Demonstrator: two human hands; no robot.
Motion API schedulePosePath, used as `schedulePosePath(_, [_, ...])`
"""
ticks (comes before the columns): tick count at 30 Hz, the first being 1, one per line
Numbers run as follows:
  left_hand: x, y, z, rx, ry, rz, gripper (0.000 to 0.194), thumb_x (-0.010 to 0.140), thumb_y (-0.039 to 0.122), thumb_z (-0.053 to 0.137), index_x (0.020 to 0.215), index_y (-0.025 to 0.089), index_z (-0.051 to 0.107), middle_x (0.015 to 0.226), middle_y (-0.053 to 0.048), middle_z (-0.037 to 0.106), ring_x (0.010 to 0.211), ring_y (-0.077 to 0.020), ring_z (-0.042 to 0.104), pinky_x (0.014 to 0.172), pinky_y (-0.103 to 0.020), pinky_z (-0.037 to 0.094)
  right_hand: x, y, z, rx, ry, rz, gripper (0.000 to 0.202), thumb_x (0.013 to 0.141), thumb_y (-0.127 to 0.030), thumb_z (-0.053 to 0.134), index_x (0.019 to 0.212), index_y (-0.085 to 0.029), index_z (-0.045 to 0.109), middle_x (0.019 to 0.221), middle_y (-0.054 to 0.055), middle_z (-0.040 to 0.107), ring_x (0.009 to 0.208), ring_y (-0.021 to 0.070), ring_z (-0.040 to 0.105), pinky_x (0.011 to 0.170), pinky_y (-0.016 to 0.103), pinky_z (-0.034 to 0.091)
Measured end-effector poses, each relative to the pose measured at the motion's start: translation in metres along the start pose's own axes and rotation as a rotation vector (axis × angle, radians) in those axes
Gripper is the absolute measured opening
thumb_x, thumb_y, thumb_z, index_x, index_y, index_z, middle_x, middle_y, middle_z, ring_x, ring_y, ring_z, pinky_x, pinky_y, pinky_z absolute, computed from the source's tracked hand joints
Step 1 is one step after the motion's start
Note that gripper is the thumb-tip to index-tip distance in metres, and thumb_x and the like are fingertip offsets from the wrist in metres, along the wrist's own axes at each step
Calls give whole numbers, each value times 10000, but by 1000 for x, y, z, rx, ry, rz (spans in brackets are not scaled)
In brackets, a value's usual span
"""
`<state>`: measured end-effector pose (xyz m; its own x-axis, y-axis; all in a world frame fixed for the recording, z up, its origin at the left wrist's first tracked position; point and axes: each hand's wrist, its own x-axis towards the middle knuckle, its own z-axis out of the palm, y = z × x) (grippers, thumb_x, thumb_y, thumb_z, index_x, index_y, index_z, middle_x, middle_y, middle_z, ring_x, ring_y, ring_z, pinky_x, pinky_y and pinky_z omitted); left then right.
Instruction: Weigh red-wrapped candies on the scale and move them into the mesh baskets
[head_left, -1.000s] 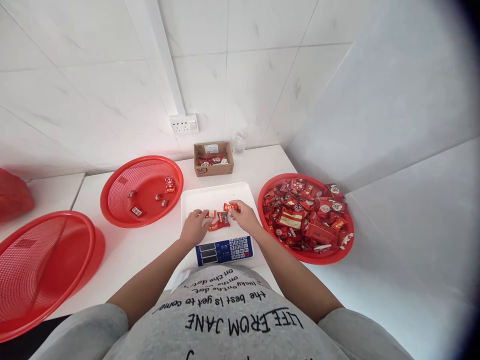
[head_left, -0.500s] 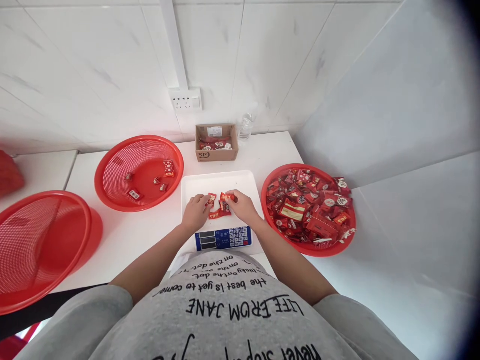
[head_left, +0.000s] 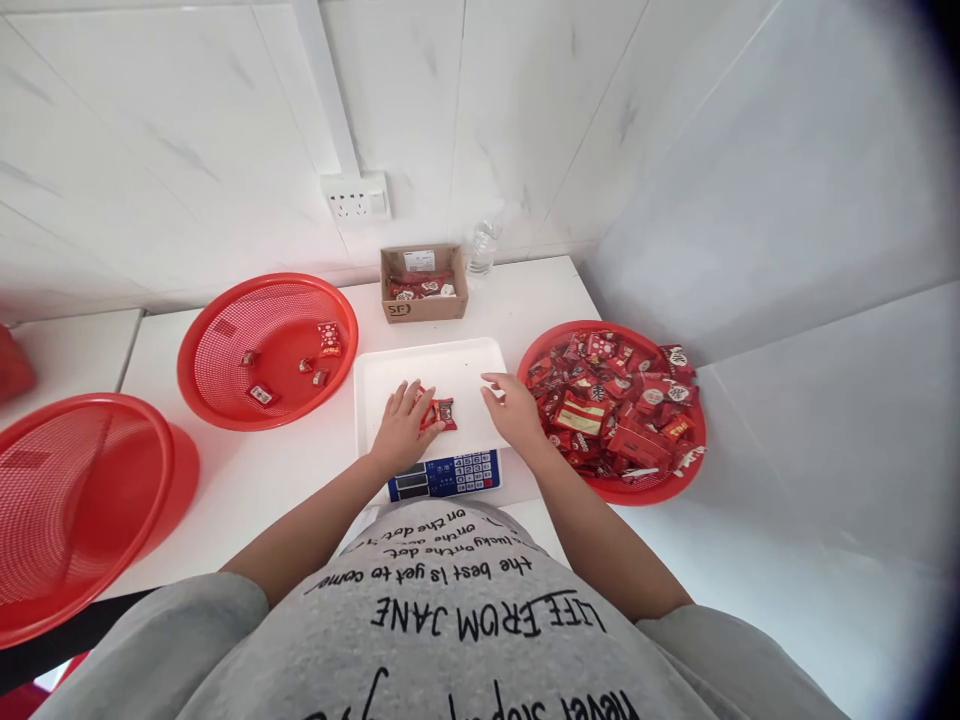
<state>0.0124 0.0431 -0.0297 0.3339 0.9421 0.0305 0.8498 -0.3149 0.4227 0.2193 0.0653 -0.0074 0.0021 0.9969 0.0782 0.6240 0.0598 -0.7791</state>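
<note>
**Left hand [head_left: 401,428] covers red packets [head_left: 444,413]; right hand [head_left: 516,412] stands apart**

The left hand's fingers are spread and laid over part of the small cluster of red packets, with the thumb along the near side; how firmly they press cannot be told. The right hand's thumb and forefinger are parted and slightly curved, with the white pan [head_left: 469,362] showing between their tips; its other fingers curl in. This hand is over the pan's right side, well apart from the packets.

The packets lie near the middle of the pan, partly hidden by the left hand. On the near side, the scale's blue keypad panel [head_left: 474,475] shows.

Just right of the pan is a full basket [head_left: 643,497], heaped with red packets. To the left, a second red basket [head_left: 279,372] holds several scattered ones, and a third red basket [head_left: 112,490] is nearer the person. Behind the pan, a cardboard box [head_left: 427,308] holds more packets, beside a clear bottle [head_left: 482,248].
</note>
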Motion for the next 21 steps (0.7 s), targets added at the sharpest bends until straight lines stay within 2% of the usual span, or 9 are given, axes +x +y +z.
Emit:
schedulePosePath(2, [3,5,8,49,-65,40,558,853,490,429,1347,241,362,1461,-94,268,1357,-320,140,1064,-533,185,-11,15,-17,-24,99,34,286,820,-276,437,1019,-163,608,1028,98,624,914,191,558,812,337,454])
schedulePosePath(5, [10,5,15,132,-108,76,534,849,493,436,1336,278,388,1456,-75,293,1352,-332,159,1060,-558,152,-32,41,-39,-82,212,117,280,828,-285,422,996,-161,608,1026,106,620,953,202,552,833,347,446])
schedulePosePath(8, [22,-2,14,201,-92,103,518,852,495,426,1326,285,408,1441,-69,328,1344,-327,188,1057,-551,160,-52,69,-55,-141,218,259,295,832,-297,406,1015,-172,601,1043,97,617,978,205,556,839,350,448])
schedulePosePath(13, [38,-11,3,296,-81,50,536,869,501,373,1342,250,393,1435,-103,330,1338,-339,195,1038,-552,189,-71,100,-68,-235,-32,504,271,802,-262,478,1030,-205,613,1024,56,638,978,192,571,854,302,432])
schedulePosePath(18, [30,-10,-2,306,-70,28,572,872,501,359,1372,224,343,1466,-141,248,1351,-345,156,1040,-556,183,-59,104,-63,-345,-223,476,343,788,-269,519,1123,-211,570,1100,71,614,1036,218,539,875,294,396])
schedulePosePath(21, [19,-8,-2,269,-50,12,579,879,483,347,1390,216,304,1480,-143,209,1362,-333,118,1047,-550,179,-46,104,-56,-406,-321,520,379,758,-299,563,1127,-215,554,1103,93,605,1031,242,539,851,313,401])
